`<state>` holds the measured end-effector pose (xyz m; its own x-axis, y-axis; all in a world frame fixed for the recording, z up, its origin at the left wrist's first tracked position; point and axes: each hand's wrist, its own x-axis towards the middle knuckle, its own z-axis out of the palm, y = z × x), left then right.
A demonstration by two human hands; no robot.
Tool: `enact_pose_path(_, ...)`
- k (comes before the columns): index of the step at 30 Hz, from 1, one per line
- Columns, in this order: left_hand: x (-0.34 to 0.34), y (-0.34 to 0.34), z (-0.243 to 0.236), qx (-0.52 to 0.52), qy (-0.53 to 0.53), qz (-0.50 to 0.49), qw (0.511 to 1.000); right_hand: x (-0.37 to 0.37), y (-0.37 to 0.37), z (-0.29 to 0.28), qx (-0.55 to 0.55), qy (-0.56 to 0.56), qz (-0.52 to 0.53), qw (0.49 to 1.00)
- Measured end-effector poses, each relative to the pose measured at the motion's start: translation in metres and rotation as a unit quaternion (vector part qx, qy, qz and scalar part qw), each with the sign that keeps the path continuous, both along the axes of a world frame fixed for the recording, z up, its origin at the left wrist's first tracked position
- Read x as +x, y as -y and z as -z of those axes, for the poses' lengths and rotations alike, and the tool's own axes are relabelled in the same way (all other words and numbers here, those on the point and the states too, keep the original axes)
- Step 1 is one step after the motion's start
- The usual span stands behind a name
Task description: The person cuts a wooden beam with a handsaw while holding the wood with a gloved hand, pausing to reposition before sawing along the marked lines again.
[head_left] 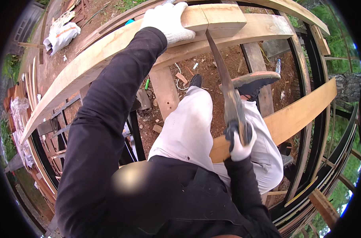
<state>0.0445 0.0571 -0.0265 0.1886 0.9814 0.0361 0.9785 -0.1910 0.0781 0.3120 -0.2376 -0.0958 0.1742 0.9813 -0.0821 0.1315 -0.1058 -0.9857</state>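
Note:
My left hand (167, 23), in a white knit glove, clasps the top of a thick pale wooden beam (105, 51), thumb on its near side. Just to the right, a narrow cut line runs across the beam, with the tip of a handsaw blade (220, 65) at its near edge. In my right hand (242, 148), also gloved, is the handle of the handsaw (236, 109); the blade points away from me. Below the cut beam, a second beam (264, 29) crosses and sticks out to the right.
My raised shoe (260, 80) presses near an upright plank (256, 59). A wide board (303, 115) slants beneath my leg at the right. Dark metal rails (323, 131) stand beyond it. Wood scraps lie on the dirt (224, 59). A white sack (61, 35) lies at the far left.

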Motion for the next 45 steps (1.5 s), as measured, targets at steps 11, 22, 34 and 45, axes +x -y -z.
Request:
enact_pose_path(11, 0.033, 0.018, -0.059, -0.191, -0.010, -0.071, 0.979, 0.006, -0.019, 0.008, -0.020, 0.104, -0.036, 0.994)
enact_pose_path(22, 0.016, -0.010, 0.017, -0.015, -0.006, 0.054, 0.998, -0.036, -0.182, 0.013, 0.045, 0.008, -0.031, 0.998)
enact_pose_path(34, 0.018, -0.011, 0.011, 0.050, -0.009, 0.055, 0.997, -0.015, -0.127, 0.048, 0.091, 0.012, 0.030, 0.995)
enact_pose_path(45, 0.016, 0.029, -0.064, -0.127, 0.024, -0.043, 0.991, -0.001, 0.038, -0.018, 0.003, 0.011, 0.009, 1.000)
